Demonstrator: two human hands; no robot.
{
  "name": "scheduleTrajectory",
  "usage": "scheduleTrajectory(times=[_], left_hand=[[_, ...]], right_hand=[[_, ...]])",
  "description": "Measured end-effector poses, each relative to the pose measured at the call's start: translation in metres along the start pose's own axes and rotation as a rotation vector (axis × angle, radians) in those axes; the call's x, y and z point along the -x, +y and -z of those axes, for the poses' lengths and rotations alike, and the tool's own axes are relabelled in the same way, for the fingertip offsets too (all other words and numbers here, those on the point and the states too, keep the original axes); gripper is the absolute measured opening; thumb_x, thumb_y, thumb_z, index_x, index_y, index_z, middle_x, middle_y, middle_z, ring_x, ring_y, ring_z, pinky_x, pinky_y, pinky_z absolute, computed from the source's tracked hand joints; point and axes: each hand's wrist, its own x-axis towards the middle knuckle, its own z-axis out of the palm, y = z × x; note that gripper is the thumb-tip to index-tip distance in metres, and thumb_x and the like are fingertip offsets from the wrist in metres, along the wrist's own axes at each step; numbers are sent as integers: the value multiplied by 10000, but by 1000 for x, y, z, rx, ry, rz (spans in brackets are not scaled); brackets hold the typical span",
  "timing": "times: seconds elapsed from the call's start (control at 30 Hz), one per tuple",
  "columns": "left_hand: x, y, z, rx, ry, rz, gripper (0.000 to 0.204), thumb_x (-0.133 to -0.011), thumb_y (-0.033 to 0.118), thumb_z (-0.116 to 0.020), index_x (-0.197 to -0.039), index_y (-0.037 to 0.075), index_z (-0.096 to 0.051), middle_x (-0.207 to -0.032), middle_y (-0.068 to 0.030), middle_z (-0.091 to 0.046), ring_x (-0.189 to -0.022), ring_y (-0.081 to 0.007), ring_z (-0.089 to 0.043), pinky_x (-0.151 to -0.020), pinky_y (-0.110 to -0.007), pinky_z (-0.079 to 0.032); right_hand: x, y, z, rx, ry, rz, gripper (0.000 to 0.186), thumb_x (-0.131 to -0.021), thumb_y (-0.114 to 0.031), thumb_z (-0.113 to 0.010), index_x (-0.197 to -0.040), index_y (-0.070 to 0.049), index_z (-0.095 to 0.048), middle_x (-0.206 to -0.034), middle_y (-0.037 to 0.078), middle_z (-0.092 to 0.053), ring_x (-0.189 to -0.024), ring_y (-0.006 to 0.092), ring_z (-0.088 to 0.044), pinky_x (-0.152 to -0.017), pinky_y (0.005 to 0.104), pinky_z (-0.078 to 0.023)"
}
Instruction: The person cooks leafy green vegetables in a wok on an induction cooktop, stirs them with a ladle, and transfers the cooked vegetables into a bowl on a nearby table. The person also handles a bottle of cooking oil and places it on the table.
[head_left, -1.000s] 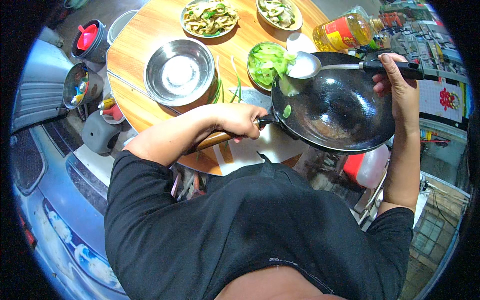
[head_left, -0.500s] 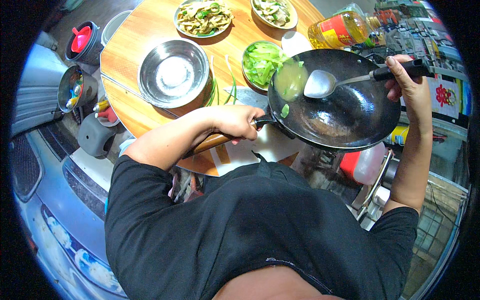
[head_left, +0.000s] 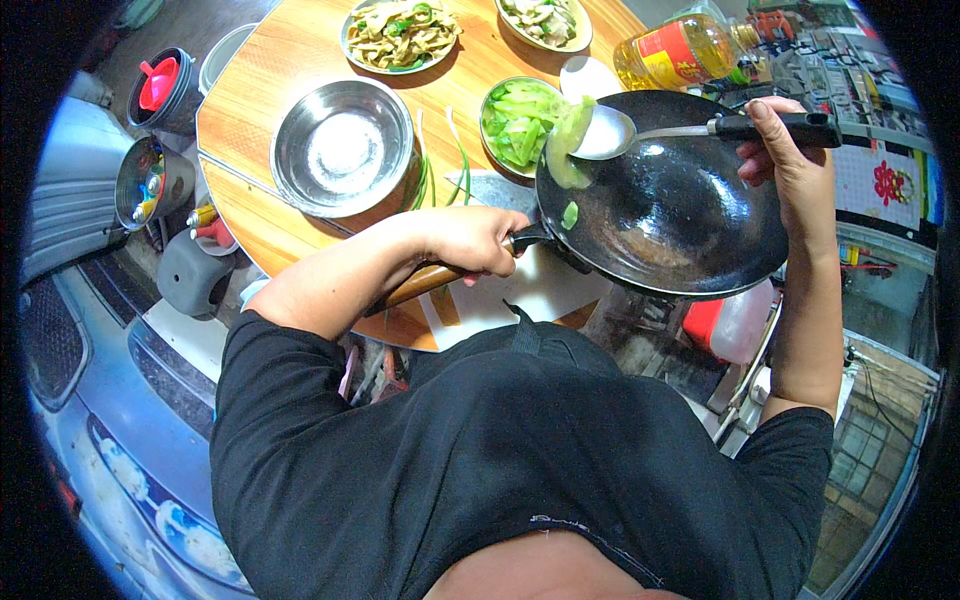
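Observation:
My left hand (head_left: 485, 240) is wrapped round the handle of a black wok (head_left: 690, 215), which is tilted toward a plate of sliced green vegetable (head_left: 520, 125). My right hand (head_left: 785, 145) grips the black handle of a metal spatula (head_left: 606, 133). Its blade is at the wok's left inner wall, against some green pieces and liquid (head_left: 570, 150) by the rim. One small green slice (head_left: 570, 215) clings to the wok lower down. The wok's left rim overlaps the edge of the plate.
An empty steel basin (head_left: 342, 148) stands left on the wooden table (head_left: 250, 105), beside green onion stalks (head_left: 462, 165). A knife blade (head_left: 490, 188) lies partly under my hand. Behind are two filled plates, noodle-like strips (head_left: 400, 35) and pale slices (head_left: 540, 20), and an oil bottle (head_left: 680, 55).
The spatula has moved left and up to the wok's rim, pushing the green pieces and liquid toward the plate. My right hand has shifted left with it; my left hand stays nearly still.

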Motion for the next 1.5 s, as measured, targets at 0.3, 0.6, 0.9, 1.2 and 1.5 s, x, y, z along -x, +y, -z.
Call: scheduleTrajectory(times=[0.3,0.6,0.9,1.2,1.5], left_hand=[[1,5,-3,-30,14,1,173,-758,26,-574,-878,56,-452,-604,3,-481,-461,-104,-514,-421,-250,-411],[0,4,-5,-77,2,15,192,-773,33,-585,-916,43,-457,-609,-9,-513,-475,-113,-546,-426,-252,-429],[1,6,-10,-119,20,25,185,-774,34,-578,-918,43,-463,-608,-10,-517,-473,-111,-542,-436,-254,-432],[-2,5,-15,-115,52,26,171,-754,37,-587,-879,54,-471,-615,-1,-502,-488,-101,-528,-439,-251,-414],[-1,8,-18,-147,68,4,147,-747,59,-560,-866,41,-476,-593,-30,-510,-479,-132,-540,-447,-272,-422]], right_hand=[[4,2,5,-68,90,59,308,-833,-343,-704,-970,-74,-646,-669,37,-627,-496,81,-561,-453,205,-432],[16,6,15,-2,51,-17,290,-820,-346,-717,-934,-88,-650,-637,32,-606,-471,87,-551,-436,210,-410],[19,10,5,-94,84,20,338,-818,-370,-714,-968,-74,-646,-658,39,-623,-476,88,-562,-436,215,-430],[30,5,25,24,103,88,273,-866,-341,-660,-978,-93,-659,-684,39,-637,-514,81,-582,-451,188,-430],[59,0,51,99,60,-127,278,-826,-337,-707,-897,-78,-639,-616,15,-570,-449,80,-508,-381,203,-372]])
